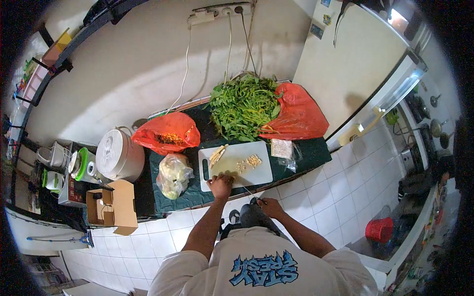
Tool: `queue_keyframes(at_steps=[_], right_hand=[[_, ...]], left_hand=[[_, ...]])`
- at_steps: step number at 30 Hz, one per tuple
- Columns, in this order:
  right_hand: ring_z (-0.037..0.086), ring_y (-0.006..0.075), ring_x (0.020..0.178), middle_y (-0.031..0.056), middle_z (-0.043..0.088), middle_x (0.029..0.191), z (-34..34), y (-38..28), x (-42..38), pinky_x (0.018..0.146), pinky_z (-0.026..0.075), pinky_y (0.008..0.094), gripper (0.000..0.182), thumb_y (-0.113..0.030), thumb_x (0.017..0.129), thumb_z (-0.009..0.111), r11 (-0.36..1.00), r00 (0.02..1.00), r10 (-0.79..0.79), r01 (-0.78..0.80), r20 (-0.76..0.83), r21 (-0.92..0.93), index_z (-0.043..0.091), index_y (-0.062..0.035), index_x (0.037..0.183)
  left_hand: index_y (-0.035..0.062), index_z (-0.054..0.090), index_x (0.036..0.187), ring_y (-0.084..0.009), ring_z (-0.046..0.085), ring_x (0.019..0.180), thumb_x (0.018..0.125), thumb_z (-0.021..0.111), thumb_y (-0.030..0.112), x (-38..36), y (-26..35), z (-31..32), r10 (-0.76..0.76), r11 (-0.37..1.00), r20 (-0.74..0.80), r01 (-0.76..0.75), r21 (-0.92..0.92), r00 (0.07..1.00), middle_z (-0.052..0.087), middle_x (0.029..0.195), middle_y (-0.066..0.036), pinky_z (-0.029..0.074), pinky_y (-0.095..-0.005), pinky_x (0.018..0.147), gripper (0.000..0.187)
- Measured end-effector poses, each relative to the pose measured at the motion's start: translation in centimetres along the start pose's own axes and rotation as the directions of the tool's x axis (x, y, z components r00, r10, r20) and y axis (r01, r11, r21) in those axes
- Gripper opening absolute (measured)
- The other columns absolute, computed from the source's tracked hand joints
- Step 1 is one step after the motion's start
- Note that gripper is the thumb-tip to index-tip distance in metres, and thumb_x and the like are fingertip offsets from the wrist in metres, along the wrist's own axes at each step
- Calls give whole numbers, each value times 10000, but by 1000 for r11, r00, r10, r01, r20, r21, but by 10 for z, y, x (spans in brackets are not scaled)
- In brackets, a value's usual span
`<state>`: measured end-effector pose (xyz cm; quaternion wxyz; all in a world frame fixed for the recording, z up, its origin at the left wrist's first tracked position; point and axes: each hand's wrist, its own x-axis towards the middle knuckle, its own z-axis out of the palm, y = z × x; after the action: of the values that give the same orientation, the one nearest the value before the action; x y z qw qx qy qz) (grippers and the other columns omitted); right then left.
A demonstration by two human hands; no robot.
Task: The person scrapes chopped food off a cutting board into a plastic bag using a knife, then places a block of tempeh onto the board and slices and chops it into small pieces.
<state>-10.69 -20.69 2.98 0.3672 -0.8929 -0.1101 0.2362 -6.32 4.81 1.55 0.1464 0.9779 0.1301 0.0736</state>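
Note:
A white cutting board [224,153] with a dark handle slot lies on the dark green cloth. My left hand [220,186] rests at its front edge, fingers bent and pressed down; what they hold, if anything, is too small to make out. Just off the board's front right, my right hand [269,207] is closed round the handle of a knife [249,191], whose thin blade points toward the board. Long pale pieces [217,155] lie at the board's upper left. Small chopped pieces [254,160] are gathered on its right half.
Leafy greens [242,106] and a red bag [301,113] sit behind the board. Left of it are an open red bag [167,133], a clear bag of vegetables [174,176], a white lidded container [116,154] and an open cardboard box [123,204]. A small packet [282,148] lies right.

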Motion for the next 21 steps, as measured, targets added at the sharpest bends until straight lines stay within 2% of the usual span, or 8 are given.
queue_keyframes(at_steps=[6,8,11,15,17,18,20,21], right_hand=[[636,381,846,202,664,851,7,0,16,783,486,467,505,-480,939,493,988,991,-45,25,-127,-151,688,-14,922],[626,399,840,206,661,857,5,-2,16,778,482,476,492,-465,942,490,996,998,51,-53,-24,-68,685,-17,893],[638,430,895,234,672,890,7,0,11,826,481,538,537,-493,943,443,996,997,38,-32,64,-81,677,-13,886],[635,433,887,241,666,876,4,-9,8,831,481,537,528,-487,940,450,994,997,75,-72,29,-84,672,-13,874],[635,404,817,225,659,833,9,-6,10,756,487,471,525,-486,940,481,977,973,-171,147,-153,-157,686,-7,873],[635,404,817,225,659,833,8,-7,11,756,487,471,525,-486,940,481,976,973,-172,148,-153,-157,686,-7,873],[633,419,818,233,660,837,4,-10,16,753,489,478,536,-494,938,472,997,997,81,-81,14,10,686,-8,868],[633,419,818,233,660,837,4,-8,15,753,489,478,536,-494,938,472,997,997,79,-79,13,8,686,-8,868]], left_hand=[[205,713,852,-233,579,980,822,608,413,-2,-4,4,48,999,-98,-48,6,994,665,920,6,352,-525,861,235],[198,706,872,-233,578,977,822,604,384,-1,-1,-4,-44,998,52,42,39,998,665,922,10,348,-518,856,218],[196,702,877,-231,579,976,814,605,355,-4,2,-7,-43,999,-1,43,31,999,666,931,15,345,-514,855,197],[192,702,864,-234,579,975,802,621,364,-3,0,0,-76,996,46,73,53,996,665,936,17,347,-513,846,200],[184,709,836,-239,578,977,792,633,377,-4,-3,4,-37,999,-29,37,-5,999,666,943,19,348,-512,842,212],[184,709,836,-239,578,977,792,633,377,-4,-3,3,-37,999,-30,37,-4,999,666,943,19,348,-512,842,212],[185,713,846,-243,582,966,789,638,395,-2,-3,2,-79,994,29,77,77,996,663,954,18,350,-512,839,230],[185,713,846,-243,582,966,789,638,395,-1,-1,-3,-80,994,27,78,76,996,663,954,18,350,-512,839,230]])
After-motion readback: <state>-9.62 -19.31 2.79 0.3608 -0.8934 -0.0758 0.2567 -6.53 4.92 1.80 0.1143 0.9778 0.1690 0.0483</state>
